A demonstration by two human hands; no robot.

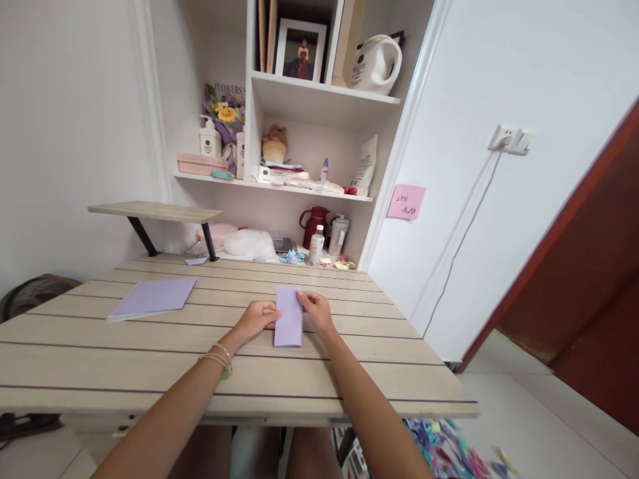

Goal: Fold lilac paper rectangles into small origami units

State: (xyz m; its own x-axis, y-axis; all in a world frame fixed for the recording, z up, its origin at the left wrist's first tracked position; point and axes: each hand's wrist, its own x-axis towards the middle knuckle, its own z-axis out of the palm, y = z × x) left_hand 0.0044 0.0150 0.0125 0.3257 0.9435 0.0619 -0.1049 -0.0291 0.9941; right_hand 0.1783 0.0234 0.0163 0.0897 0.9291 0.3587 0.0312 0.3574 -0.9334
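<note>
A narrow upright rectangle of lilac paper (288, 326) is held just over the wooden table, in the middle of the head view. My left hand (259, 318) grips its left edge, with the thumb on the front face and the other fingers partly behind. At the upper right edge, my right hand (315, 309) pinches the paper between thumb and fingers. Whether the paper is folded double I cannot tell. To the left lies a stack of lilac paper sheets (152, 297), apart from both hands.
The slatted table (239, 379) backs onto a white shelf unit (324, 100). A small raised shelf (154, 211) stands at the back left. A bottle (316, 246), a red jug (314, 226) and a tumbler (338, 235) line the back. Colourful paper scraps (444, 449) lie below right.
</note>
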